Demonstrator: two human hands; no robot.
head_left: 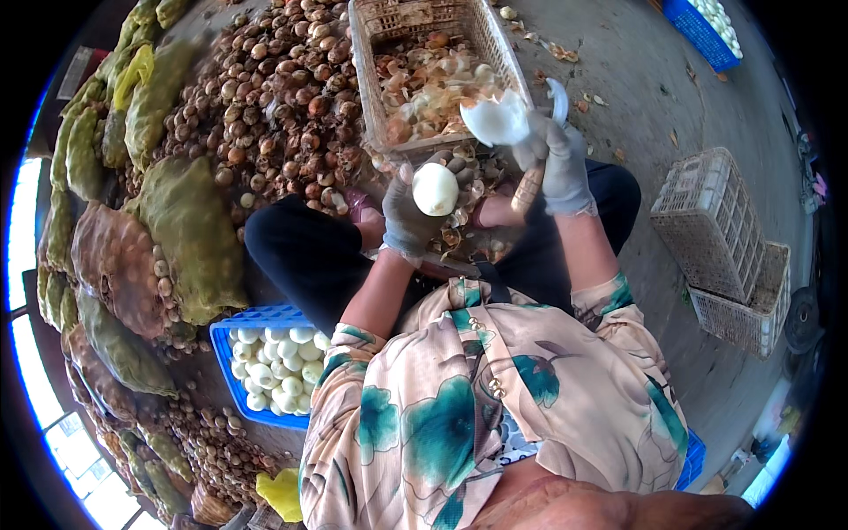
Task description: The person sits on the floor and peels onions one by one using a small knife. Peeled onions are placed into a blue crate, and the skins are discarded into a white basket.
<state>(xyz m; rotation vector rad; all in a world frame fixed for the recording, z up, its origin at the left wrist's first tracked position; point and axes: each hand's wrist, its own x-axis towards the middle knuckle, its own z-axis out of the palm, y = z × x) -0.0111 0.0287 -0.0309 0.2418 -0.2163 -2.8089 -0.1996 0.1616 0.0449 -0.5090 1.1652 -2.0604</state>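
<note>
My left hand, in a grey-white work glove, grips a peeled white onion in front of my lap. Up and to the right of it is my right hand, gloved as well, closed around a wooden tool handle, likely a knife's. A torn piece of pale onion layer is at this hand's fingertips, over the corner of a dirty white plastic crate. Onion skins lie inside that crate. Above my right fist juts a curved pale piece; whether blade or peel, I cannot tell.
Unpeeled onions cover the floor at upper left, beside full mesh sacks. A blue crate of peeled onions stands by my left side. Two stacked white crates are to the right, and another blue crate at upper right.
</note>
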